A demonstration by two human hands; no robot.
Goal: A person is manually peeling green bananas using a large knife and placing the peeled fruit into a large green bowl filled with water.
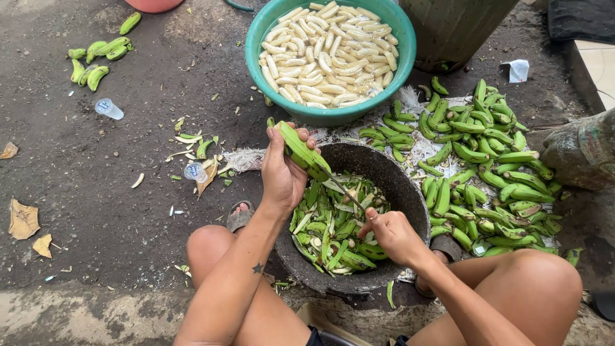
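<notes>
My left hand (282, 174) grips a green unpeeled banana (300, 151) above a dark round basin (410, 192) that holds green peels. My right hand (392, 234) holds a knife (343, 189) whose blade touches the banana's lower end. Both hands hover over the basin, between my bare knees.
A teal basin (397, 54) full of pale peeled bananas stands behind. A heap of green bananas (477, 170) lies on a sack at the right. A few bananas (96, 61) and peel scraps (198, 150) lie on the dark ground at the left, with plastic cups (109, 109).
</notes>
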